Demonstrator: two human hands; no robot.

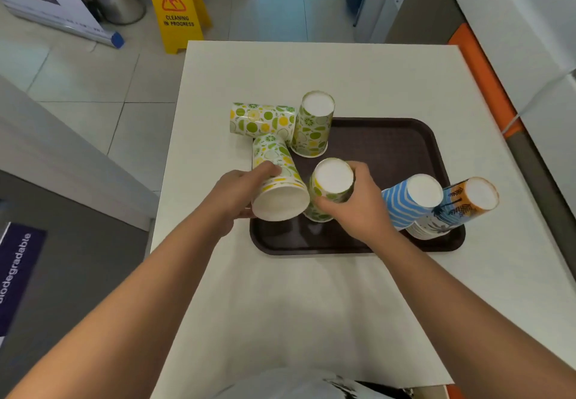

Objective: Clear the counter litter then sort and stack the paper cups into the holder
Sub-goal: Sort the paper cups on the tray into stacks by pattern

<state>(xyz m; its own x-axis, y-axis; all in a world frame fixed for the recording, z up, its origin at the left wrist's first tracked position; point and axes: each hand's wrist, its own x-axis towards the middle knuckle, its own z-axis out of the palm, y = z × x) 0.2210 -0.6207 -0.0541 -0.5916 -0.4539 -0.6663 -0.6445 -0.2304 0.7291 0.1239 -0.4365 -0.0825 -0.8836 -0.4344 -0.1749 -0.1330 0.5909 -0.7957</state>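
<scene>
Gripping a tilted citrus-print cup (278, 180) at the brown tray's (389, 149) left edge, your left hand (240, 193) curls around its wall. Your right hand (358, 202) wraps an inverted citrus cup (331, 184) on the tray. Blue-striped (405, 202) and palm-print (461, 205) stacks stand further right.

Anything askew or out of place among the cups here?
Yes. One citrus cup lies on its side off the tray, on the table. The left hand holds another tipped cup.
</scene>
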